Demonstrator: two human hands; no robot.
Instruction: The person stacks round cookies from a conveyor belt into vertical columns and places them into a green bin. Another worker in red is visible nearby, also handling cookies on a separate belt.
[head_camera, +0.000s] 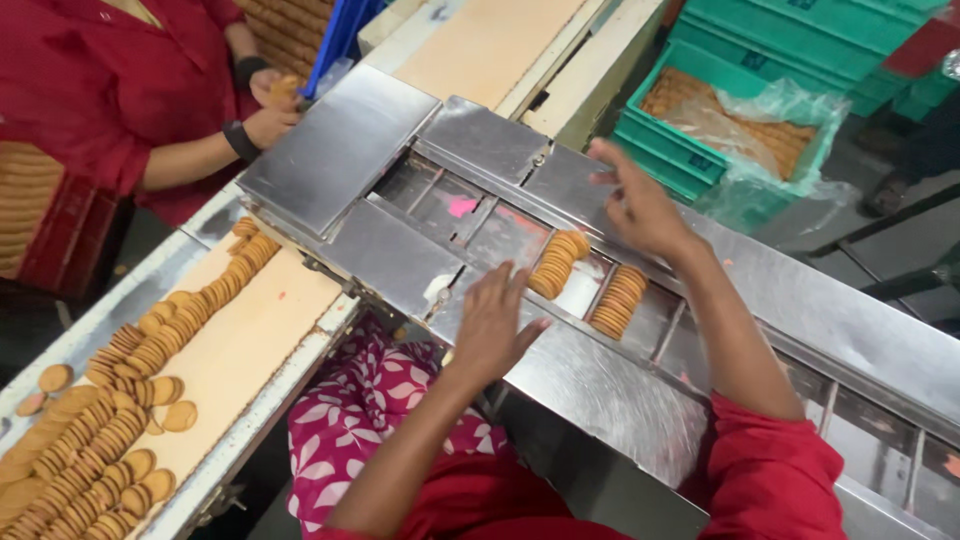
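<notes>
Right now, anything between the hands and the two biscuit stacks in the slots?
Nothing visible. The left hand lies just short of the nearer stack; the right hand hovers just above the other stack. Only thin metal dividers separate the slots.

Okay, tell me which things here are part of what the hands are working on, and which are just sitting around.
In hand:
left hand, flat on the steel track edge
right hand, by the biscuit stacks
two biscuit stacks in the track's compartments
steel track

Lying about:
biscuit rows on the belt
green crate of biscuits
co-worker's hands
</notes>
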